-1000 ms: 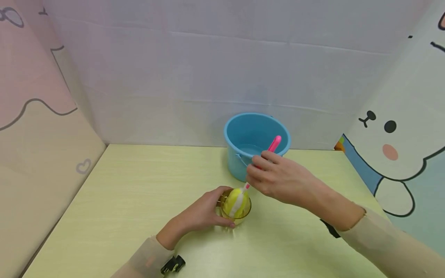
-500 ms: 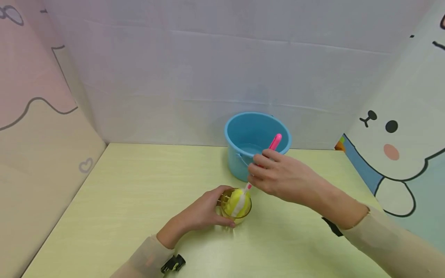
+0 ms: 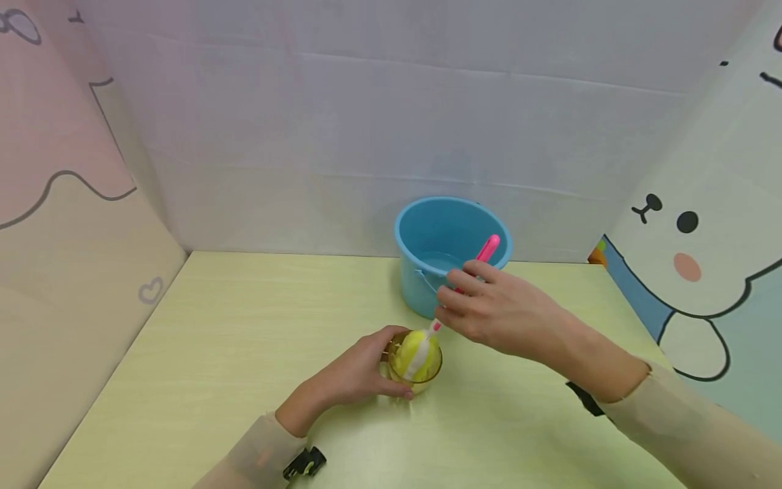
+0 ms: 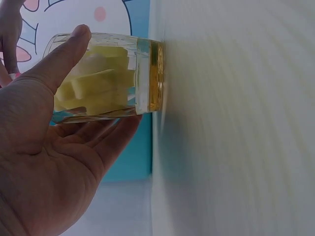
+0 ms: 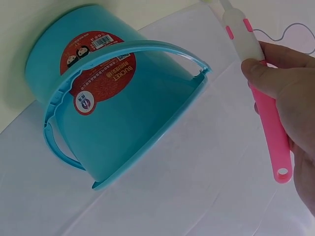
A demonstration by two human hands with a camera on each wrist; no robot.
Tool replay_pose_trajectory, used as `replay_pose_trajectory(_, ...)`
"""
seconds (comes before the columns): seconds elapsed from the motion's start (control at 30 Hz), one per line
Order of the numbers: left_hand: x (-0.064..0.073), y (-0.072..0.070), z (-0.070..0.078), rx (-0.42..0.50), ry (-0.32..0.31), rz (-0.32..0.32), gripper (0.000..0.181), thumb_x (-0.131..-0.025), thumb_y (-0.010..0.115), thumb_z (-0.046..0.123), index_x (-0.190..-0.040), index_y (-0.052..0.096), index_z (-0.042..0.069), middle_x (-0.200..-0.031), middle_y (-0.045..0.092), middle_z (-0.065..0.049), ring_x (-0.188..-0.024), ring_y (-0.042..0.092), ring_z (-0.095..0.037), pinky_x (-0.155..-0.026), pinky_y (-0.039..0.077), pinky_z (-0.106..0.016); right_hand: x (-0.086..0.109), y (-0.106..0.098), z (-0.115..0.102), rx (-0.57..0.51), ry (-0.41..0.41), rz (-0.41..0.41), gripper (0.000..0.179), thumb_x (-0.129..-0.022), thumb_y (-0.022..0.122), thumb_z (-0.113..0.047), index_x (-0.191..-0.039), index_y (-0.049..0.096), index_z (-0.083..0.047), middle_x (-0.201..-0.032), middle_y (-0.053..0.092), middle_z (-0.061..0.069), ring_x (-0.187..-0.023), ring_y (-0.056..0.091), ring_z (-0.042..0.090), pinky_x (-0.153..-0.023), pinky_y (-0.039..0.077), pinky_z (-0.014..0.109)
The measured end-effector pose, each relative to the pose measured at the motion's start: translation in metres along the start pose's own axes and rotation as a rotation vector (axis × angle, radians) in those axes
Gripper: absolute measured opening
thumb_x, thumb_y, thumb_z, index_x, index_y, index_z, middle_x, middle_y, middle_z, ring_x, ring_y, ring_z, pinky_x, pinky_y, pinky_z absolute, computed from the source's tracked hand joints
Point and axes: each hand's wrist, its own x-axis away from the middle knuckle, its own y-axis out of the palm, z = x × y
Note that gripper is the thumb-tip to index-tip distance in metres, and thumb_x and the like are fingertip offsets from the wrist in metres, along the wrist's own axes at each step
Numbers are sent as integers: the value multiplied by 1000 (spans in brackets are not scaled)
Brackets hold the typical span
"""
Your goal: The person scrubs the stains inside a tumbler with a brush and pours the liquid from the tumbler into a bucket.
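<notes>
My left hand (image 3: 369, 370) grips an amber-tinted glass (image 4: 156, 73), thumb on one side and fingers on the other. The glass stands upright with its base at the table surface. Inside it sits the yellow and white sponge head of a cup brush (image 3: 419, 356), which fills most of the opening. My right hand (image 3: 497, 309) holds the brush by its pink and white handle (image 5: 270, 123), thumb pressed along it near the white part. The handle leans up and to the right, its pink end overlapping the bucket in the head view.
Just behind the hands stands a light blue bucket (image 3: 415, 292), its handle hanging down on the near side and a red label (image 5: 106, 73) on its wall. The pale yellow table (image 3: 275, 305) is bounded by a white back sheet (image 3: 305, 136) and cartoon-printed side panels (image 3: 721, 319).
The brush's sponge head shifts slightly inside the glass, and the handle's pink end tips a little to the right with my right hand. My left hand and the glass stay in place.
</notes>
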Motion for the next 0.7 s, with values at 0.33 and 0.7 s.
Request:
replay_pose_trajectory(0.33,0,0,0,3,-6,-1,90,-76,100,33,-148,50,10,-125,64,6,-111,62,-12,-101,52,-35,0,-3,1,9,16,5,38,-88,90,-27,-117,73,-10,-102,58,8,-100,52,27,-89,49,38)
replay_pose_trajectory(0.7,0,0,1,1,-10,-1,90,-76,100,31,-148,51,9,-127,63,5,-114,61,-13,-103,52,-37,2,-7,2,45,20,-27,42,-88,90,-28,-117,71,-5,-106,59,11,-102,51,29,-89,49,39)
